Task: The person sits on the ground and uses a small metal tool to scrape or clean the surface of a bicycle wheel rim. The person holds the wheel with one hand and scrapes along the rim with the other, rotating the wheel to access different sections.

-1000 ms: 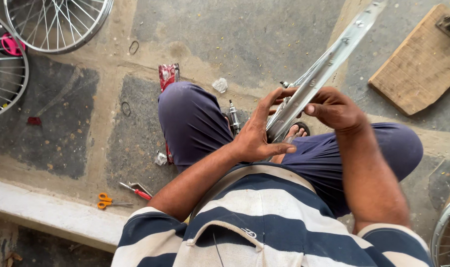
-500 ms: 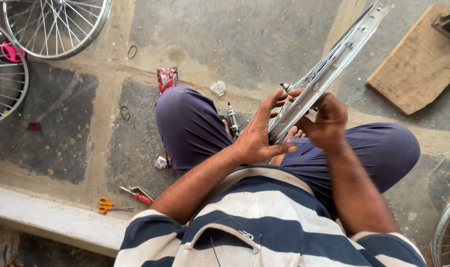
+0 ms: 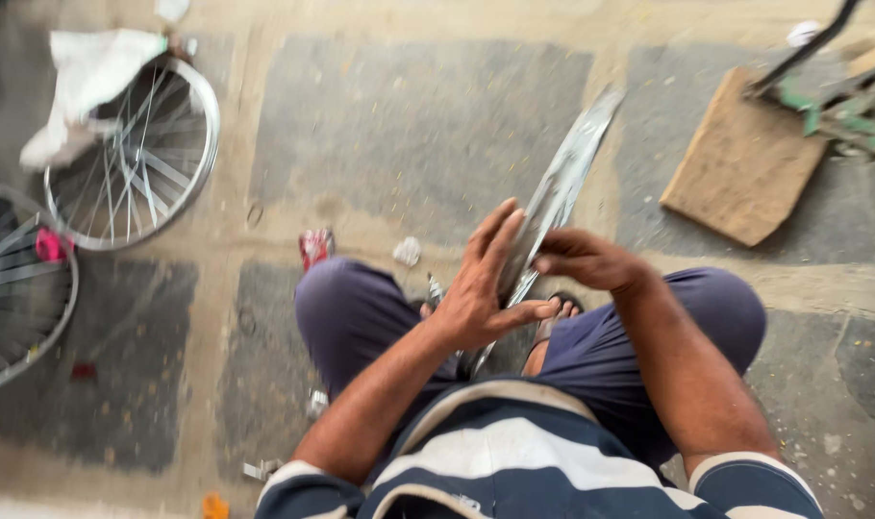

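I sit cross-legged on a stone floor in dark purple trousers and a striped shirt. A shiny metal bicycle rim (image 3: 567,183) stands edge-on between my knees, slanting up and away to the right. My left hand (image 3: 481,288) presses flat against the rim's left side, fingers spread upward and thumb below it. My right hand (image 3: 587,259) pinches the rim from the right, just beside the left hand. The picture is motion-blurred.
Two spoked wheels (image 3: 135,159) (image 3: 14,288) lie at the left, a white cloth (image 3: 87,72) over the nearer one. A wooden board (image 3: 740,168) and a green metal stand (image 3: 827,91) are at the upper right. A small red thing (image 3: 314,245) and scraps lie by my left knee.
The view has shifted down and right, so the wheels now show lower. My left hand has opened flat along the rim. My right hand has slid to a pinch lower on it.
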